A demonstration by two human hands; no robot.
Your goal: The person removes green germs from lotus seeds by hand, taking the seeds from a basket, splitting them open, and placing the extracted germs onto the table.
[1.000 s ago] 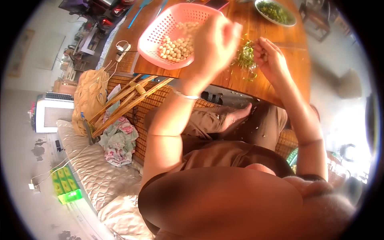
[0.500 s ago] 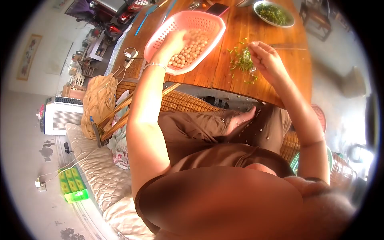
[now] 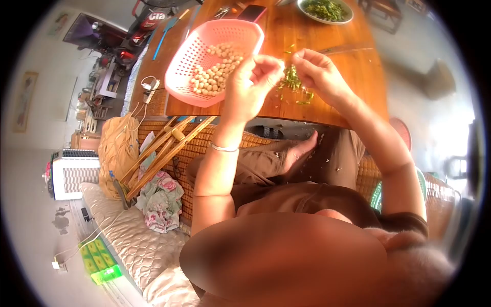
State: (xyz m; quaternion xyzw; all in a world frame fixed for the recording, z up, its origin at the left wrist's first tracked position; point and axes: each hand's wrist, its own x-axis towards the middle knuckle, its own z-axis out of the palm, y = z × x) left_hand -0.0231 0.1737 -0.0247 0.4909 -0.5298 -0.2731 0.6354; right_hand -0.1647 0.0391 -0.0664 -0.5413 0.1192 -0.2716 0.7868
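My left hand point(image 3: 249, 84) is raised beside the right edge of a pink perforated basket point(image 3: 178, 77), with thumb and forefinger pinched at a tiny pale spot too small to name. Inside the basket lie round, pale, bean-like pieces point(image 3: 208, 79). Facing it across a small gap, my right hand point(image 3: 321, 74) has its fingertips pressed together; anything between them is hidden. Green scraps point(image 3: 292, 81) are scattered on the wooden table point(image 3: 337, 110) between and below the hands.
A white bowl of chopped greens point(image 3: 327, 11) stands at the table's far side. A dark phone point(image 3: 251, 14) lies behind the basket. Left of the table are a power strip point(image 3: 151, 92), wooden crutches point(image 3: 169, 143) and a tan bag point(image 3: 116, 148). A bare foot point(image 3: 302, 149) is below the edge.
My left hand has come out of the basket and moved right, close to my right hand. The view has shifted, so the table and bowl appear further left.
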